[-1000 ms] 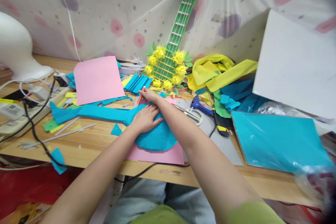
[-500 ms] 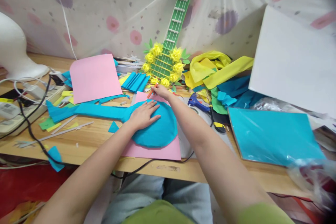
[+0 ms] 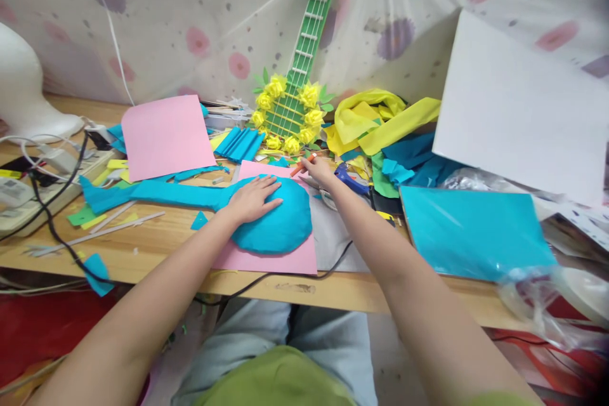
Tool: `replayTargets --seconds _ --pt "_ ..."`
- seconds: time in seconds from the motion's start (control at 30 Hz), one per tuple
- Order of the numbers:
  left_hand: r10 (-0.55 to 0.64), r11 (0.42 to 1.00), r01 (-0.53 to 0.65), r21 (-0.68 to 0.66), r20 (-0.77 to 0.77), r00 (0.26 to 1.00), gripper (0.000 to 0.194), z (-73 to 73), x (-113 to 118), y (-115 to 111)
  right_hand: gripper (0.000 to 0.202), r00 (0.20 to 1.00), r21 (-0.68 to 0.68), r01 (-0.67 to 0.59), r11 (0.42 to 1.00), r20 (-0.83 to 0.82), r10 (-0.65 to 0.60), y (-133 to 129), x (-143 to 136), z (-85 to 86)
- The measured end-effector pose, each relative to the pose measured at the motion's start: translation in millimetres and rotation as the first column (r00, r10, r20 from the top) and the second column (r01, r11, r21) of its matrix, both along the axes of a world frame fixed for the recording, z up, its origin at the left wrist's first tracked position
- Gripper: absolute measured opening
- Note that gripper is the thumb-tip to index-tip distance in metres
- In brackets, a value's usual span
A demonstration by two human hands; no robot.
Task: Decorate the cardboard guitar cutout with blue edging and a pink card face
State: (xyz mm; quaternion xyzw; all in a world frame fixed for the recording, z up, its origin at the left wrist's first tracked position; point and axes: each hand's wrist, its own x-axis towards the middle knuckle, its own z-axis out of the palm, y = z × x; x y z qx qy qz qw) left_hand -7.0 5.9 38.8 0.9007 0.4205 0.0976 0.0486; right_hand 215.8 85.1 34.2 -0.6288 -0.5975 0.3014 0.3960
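My left hand (image 3: 252,198) lies flat, fingers spread, on a blue guitar-shaped paper cutout (image 3: 280,228). The cutout's round body rests on a pink sheet (image 3: 266,261), and its long neck stretches left across the wooden table (image 3: 157,254). My right hand (image 3: 320,170) grips an orange pen (image 3: 302,165), tip near the pink sheet's far right corner, just past the blue body's edge. A blue glue gun (image 3: 351,180) lies right beside this hand.
A green paper guitar with yellow flowers (image 3: 291,111) leans on the back wall. A second pink sheet (image 3: 164,136), folded blue paper (image 3: 240,143), yellow and blue crepe (image 3: 380,124), a blue paper pack (image 3: 471,231), a white board (image 3: 523,114) and a power strip with cables (image 3: 33,187) surround the work.
My right hand with the orange pen has moved right along the far edge of the blue body, from its left shoulder to its right side. My left hand has stayed pressed on the cutout.
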Motion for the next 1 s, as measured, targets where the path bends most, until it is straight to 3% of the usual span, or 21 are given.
replayTargets --seconds 0.13,0.33,0.47,0.8,0.93,1.0 --pt "0.022 1.000 -0.022 -0.016 -0.013 1.000 0.059 2.5 1.1 -1.3 0.030 0.990 0.037 0.049 0.998 0.128 -0.053 -29.0 13.6 -0.9" --pt "0.026 0.999 -0.027 -0.025 -0.030 0.999 0.058 7.7 2.8 -4.2 0.036 0.941 0.106 -0.055 0.993 0.337 0.016 -77.2 18.5 5.7" --pt "0.018 1.000 -0.019 -0.008 -0.024 1.000 0.058 6.9 2.5 -4.2 0.036 0.931 0.089 -0.053 0.995 0.364 0.017 -94.1 23.5 11.6" --pt "0.016 0.999 -0.014 0.030 -0.063 0.998 0.058 5.1 1.9 -3.8 0.040 0.906 0.056 -0.040 0.998 0.422 0.013 -101.6 37.6 13.8" --pt "0.017 1.000 -0.015 0.026 -0.075 0.997 0.058 6.5 2.3 -4.7 0.036 0.916 0.151 0.129 0.980 0.360 -0.175 -91.2 42.5 19.9" --pt "0.021 1.000 -0.020 0.018 -0.083 0.996 0.059 7.2 2.6 -5.0 0.035 0.946 0.207 0.147 0.967 0.255 -0.198 -83.6 43.0 20.9"
